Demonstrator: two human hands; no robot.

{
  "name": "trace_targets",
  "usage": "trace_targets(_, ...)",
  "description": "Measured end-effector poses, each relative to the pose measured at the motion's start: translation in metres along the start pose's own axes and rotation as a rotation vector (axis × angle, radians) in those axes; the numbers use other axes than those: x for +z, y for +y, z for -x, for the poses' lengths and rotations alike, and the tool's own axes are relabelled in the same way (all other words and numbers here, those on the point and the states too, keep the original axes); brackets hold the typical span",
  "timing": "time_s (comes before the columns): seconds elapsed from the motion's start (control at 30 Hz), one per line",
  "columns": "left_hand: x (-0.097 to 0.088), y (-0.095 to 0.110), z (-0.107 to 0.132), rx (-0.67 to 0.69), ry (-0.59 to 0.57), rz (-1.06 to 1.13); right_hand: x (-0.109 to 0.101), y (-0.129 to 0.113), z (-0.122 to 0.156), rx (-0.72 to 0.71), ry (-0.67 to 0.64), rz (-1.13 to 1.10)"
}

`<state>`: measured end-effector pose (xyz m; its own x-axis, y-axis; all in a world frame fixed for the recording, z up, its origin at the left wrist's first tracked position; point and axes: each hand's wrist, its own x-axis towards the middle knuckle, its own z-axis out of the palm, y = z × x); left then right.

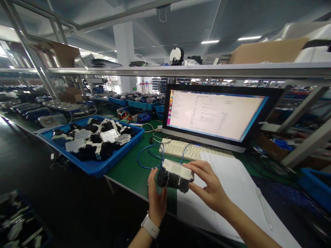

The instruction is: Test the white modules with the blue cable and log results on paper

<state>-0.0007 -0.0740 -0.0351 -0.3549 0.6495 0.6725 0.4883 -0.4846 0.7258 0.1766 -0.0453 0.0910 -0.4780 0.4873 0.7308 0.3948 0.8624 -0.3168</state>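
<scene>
Between my two hands I hold a black device with a white cover (176,175), raised over the front edge of the green table. The fingers and thumb of my right hand (207,184) clasp its right end. My left hand (156,196), with a pale watch on the wrist, supports its left end from the side and below; some of those fingers are hidden behind the device. A blue cable (144,166) loops just behind the device. Under my right hand lie sheets of white paper (230,186).
A blue tray (100,169) of similar black-and-white devices stands left. Behind are a white keyboard (178,148) and a monitor (212,115) showing a document. A pen (264,208) lies on the paper. A shelf (155,71) runs overhead. Another bin (318,186) is at right.
</scene>
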Motion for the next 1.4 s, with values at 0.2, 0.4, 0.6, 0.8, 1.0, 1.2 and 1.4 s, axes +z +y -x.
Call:
trace_targets(0.2, -0.001, 0.004, -0.001, -0.069, -0.011, 0.019, -0.007, -0.006, 0.001, -0.041, 0.026, 0.028)
trace_targets(0.4, 0.002, 0.004, -0.001, -0.105, 0.012, 0.011, -0.015, -0.013, 0.000, -0.109, 0.061, 0.089)
trace_targets(0.6, 0.001, 0.002, 0.000, -0.088, 0.010, 0.021, -0.021, -0.014, 0.002, -0.123, 0.060, 0.121)
trace_targets(0.8, 0.001, 0.003, -0.001, -0.115, -0.005, 0.034, -0.024, -0.015, 0.003, -0.074, 0.096, 0.068)
trace_targets(1.0, 0.001, 0.005, -0.002, -0.131, -0.005, 0.007, -0.018, -0.015, 0.010, 0.190, 0.161, -0.171)
trace_targets(1.2, 0.000, 0.006, -0.003, -0.101, -0.012, -0.045, -0.014, -0.011, 0.013, 0.437, 0.235, -0.423)
trace_targets(1.4, 0.000, 0.008, -0.005, -0.091, -0.012, -0.044, -0.012, -0.007, 0.022, 0.548, 0.294, -0.570)
